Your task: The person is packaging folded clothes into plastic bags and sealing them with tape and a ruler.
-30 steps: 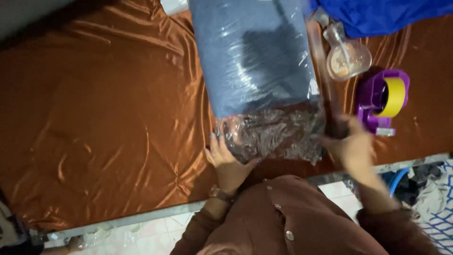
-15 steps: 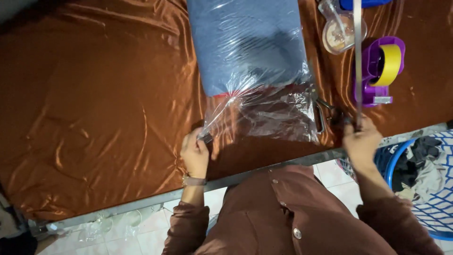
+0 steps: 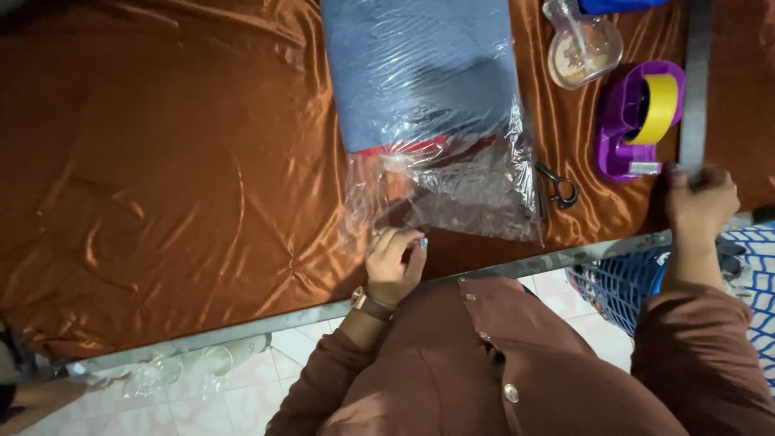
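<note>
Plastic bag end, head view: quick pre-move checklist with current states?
1. Left hand on the loose plastic bag mouth: ok, fingers at its near edge.
2. Blue folded cloth fully inside the bag: ok, film covers it.
3. Right hand gripping the grey strip: cannot tell, blurred.
4. Purple tape dispenser upright beside the right hand: ok.
5. Scissors apart from the hands: ok, lying beside the bag.
6. Bag mouth sealed: not ok, open and crumpled.
</note>
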